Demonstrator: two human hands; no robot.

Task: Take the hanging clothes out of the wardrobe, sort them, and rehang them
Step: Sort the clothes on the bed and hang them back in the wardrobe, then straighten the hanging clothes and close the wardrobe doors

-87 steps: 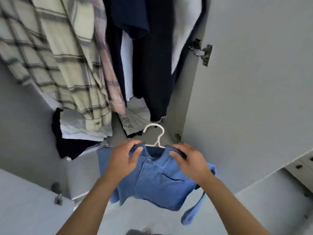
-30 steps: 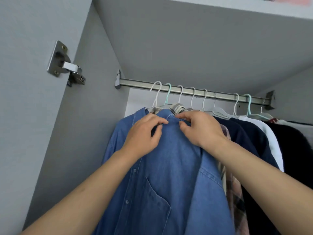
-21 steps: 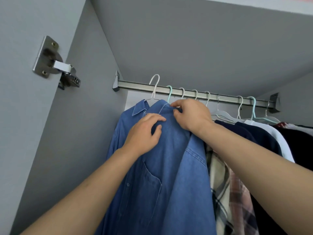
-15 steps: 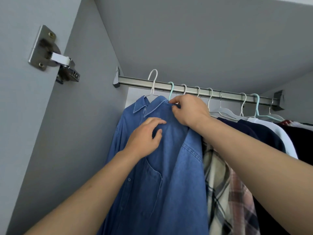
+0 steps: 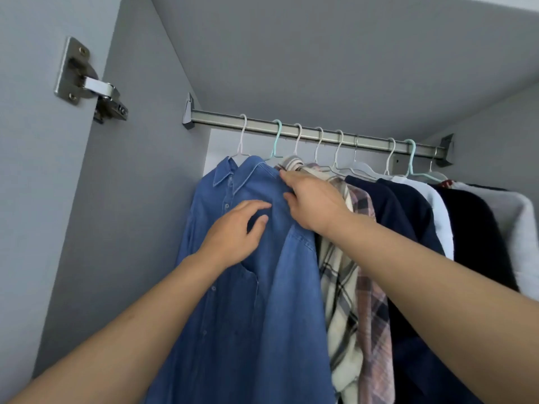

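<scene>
The blue denim shirt [image 5: 248, 258] is hanging by its white hanger [image 5: 242, 135] at the metal rail's [image 5: 320, 135] nine o'clock end, while the left hand [image 5: 233, 234] is hovering relaxed and the right hand [image 5: 312, 202] is resting fingers on its shoulder, suggesting rehanging is nearing completion.

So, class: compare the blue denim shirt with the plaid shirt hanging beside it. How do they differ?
The denim shirt is plain blue; the plaid shirt is cream with dark checks. The denim shirt hangs on a white hanger at the rail's left end; the plaid shirt hangs next along to its right. Both hands touch the denim shirt. Both shirts are collared and hang from the rail.
</scene>
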